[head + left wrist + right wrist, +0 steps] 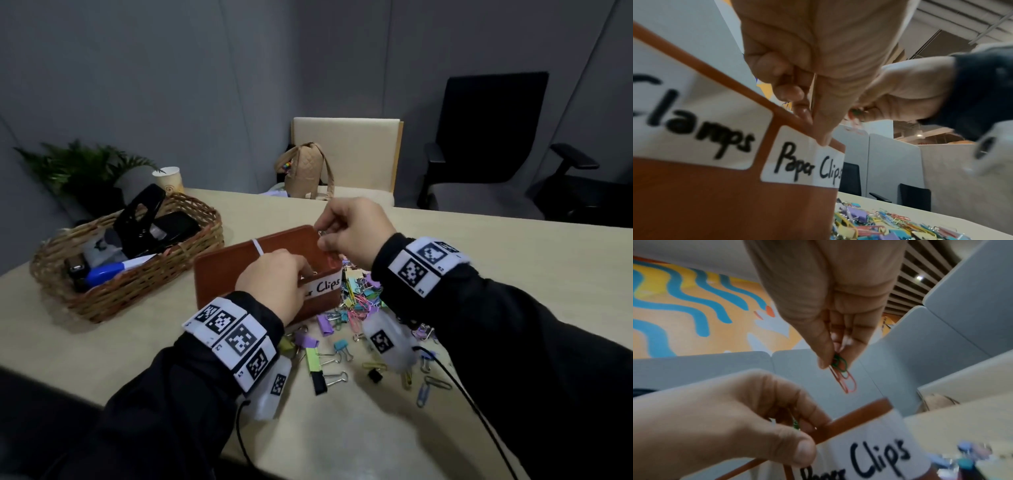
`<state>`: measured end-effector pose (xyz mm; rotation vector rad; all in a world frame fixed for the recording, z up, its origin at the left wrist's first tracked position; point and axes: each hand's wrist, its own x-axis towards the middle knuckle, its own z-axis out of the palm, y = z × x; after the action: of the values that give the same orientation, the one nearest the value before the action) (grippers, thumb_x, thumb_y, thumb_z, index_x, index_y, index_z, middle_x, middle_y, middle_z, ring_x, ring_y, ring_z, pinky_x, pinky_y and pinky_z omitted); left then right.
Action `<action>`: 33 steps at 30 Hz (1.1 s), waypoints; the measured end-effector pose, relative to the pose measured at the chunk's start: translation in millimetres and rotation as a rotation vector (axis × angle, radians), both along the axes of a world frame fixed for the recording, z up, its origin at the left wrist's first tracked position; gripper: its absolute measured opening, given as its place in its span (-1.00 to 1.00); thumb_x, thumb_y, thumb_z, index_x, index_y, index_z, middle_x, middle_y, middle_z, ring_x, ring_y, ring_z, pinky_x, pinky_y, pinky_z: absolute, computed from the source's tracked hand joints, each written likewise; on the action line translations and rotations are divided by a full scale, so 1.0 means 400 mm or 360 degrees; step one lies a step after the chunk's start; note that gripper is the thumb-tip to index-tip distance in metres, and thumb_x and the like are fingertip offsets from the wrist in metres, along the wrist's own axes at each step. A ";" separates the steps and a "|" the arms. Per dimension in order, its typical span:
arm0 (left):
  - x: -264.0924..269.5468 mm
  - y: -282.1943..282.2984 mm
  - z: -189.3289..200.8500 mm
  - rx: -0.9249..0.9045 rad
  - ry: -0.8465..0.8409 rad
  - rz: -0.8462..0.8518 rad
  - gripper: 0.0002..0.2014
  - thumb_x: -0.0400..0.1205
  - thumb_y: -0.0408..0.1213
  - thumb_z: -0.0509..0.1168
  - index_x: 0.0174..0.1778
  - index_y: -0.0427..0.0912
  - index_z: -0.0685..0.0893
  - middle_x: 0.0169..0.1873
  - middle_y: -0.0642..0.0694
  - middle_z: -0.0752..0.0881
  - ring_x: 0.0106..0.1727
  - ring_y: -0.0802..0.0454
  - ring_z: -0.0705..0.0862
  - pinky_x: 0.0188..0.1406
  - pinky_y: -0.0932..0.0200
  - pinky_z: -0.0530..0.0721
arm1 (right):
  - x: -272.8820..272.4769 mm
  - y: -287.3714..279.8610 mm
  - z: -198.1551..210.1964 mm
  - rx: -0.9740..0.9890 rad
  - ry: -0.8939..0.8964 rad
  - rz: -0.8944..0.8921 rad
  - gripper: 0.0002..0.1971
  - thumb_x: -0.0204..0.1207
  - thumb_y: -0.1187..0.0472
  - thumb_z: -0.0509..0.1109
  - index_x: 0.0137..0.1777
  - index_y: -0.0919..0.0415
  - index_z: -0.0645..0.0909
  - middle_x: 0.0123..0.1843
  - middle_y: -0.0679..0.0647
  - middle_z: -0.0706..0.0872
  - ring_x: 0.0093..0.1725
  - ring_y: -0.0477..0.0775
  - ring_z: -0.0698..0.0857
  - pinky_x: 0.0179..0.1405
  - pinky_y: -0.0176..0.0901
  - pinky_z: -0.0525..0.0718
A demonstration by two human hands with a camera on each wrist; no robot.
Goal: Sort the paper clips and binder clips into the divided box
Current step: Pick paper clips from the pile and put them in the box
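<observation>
A brown divided box (219, 277) is seen on the pale worktop (479, 260), its near wall carrying labels read as "Clamps" (694, 113) and "Paper Clips" (807, 164). The left hand (274, 284) is placed at the near rim of the right-hand compartment, fingers curled with thumb pressed to fingertips; something green and thin is glimpsed in that pinch from the right wrist view, though it is blurred. The right hand (352, 229) is held above the far right corner of the box, and a red and a green paper clip (842, 374) are pinched between its thumb and fingertips, hanging clear of the rim. A loose heap of clips (359, 298) is spread just right of and near the box. A wicker basket (137, 281) is set to the left, apart from the box, with bare worktop between them.
</observation>
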<state>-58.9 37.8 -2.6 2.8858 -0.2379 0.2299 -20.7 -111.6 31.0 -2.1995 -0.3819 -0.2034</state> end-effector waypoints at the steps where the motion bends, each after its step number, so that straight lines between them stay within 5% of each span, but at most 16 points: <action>1: 0.000 0.003 -0.001 0.0001 -0.0007 -0.0003 -0.81 0.59 -0.16 0.36 0.10 0.13 0.72 0.08 0.01 0.64 0.15 -0.07 0.63 0.06 0.07 0.61 | 0.012 0.012 -0.008 0.0052 0.0035 0.0005 -0.72 0.28 0.54 0.53 -0.34 0.12 0.63 -0.43 0.02 0.63 -0.44 0.00 0.63 -0.37 -0.19 0.68; 5: 0.000 0.013 -0.002 -0.0028 -0.0063 0.0028 -0.87 0.56 -0.13 0.39 0.01 0.11 0.73 -0.01 0.00 0.61 0.10 -0.09 0.63 0.00 0.07 0.58 | 0.034 0.036 -0.049 -0.0085 0.0063 0.0044 -0.93 0.37 0.35 0.55 -0.20 0.18 0.76 -0.31 0.07 0.76 -0.33 0.00 0.73 -0.26 -0.21 0.73; 9: -0.010 0.003 -0.006 -0.0162 -0.0170 0.0017 -0.92 0.51 -0.08 0.43 -0.16 0.08 0.66 -0.12 0.03 0.57 -0.01 -0.04 0.61 -0.10 0.09 0.58 | 0.010 -0.003 -0.073 -0.0206 -0.0044 0.0029 -0.90 0.43 0.23 0.54 -0.07 0.10 0.80 -0.19 -0.02 0.79 -0.11 -0.06 0.73 -0.01 -0.24 0.67; 14: -0.012 -0.057 -0.030 -0.0281 -0.0078 -0.0096 -0.82 0.48 -0.06 0.45 -0.34 0.05 0.59 -0.41 0.15 0.56 -0.21 0.06 0.61 -0.28 0.20 0.49 | -0.041 -0.118 -0.087 -0.0414 -0.0032 0.0000 -0.91 0.41 0.32 0.53 -0.12 0.14 0.75 -0.29 -0.02 0.76 -0.22 -0.02 0.73 -0.15 -0.24 0.69; 17: -0.012 -0.092 -0.047 -0.0287 0.0087 -0.0177 -0.84 0.49 -0.03 0.45 -0.31 0.03 0.65 -0.42 0.17 0.61 -0.20 0.12 0.64 -0.14 0.13 0.63 | -0.060 -0.182 -0.095 -0.0732 0.0110 0.0082 -0.87 0.44 0.37 0.45 -0.13 0.12 0.73 -0.30 -0.08 0.73 -0.29 -0.21 0.67 -0.31 -0.54 0.53; 25: -0.001 -0.126 -0.067 -0.0148 0.0307 -0.0240 -0.87 0.50 -0.04 0.46 -0.17 -0.01 0.75 -0.26 0.11 0.70 -0.13 0.11 0.69 -0.05 0.02 0.73 | -0.086 -0.239 -0.140 -0.1440 0.0356 0.0115 -0.79 0.48 0.34 0.36 0.04 0.14 0.76 0.02 0.02 0.78 0.06 0.08 0.71 -0.05 -0.22 0.62; 33: 0.018 -0.146 -0.074 -0.0075 0.0405 -0.0291 -0.88 0.50 -0.06 0.45 -0.19 -0.01 0.72 -0.32 0.13 0.64 -0.19 0.12 0.66 -0.12 0.09 0.71 | -0.074 -0.227 -0.165 -0.1722 0.0475 0.0131 -0.65 0.41 0.00 0.52 0.08 0.23 0.73 0.00 0.13 0.79 -0.01 0.14 0.75 -0.09 -0.08 0.75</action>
<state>-51.6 -20.5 -32.0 2.7869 -0.4390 -0.1608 -50.3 -202.4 -35.0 -3.1898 -0.4729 0.4956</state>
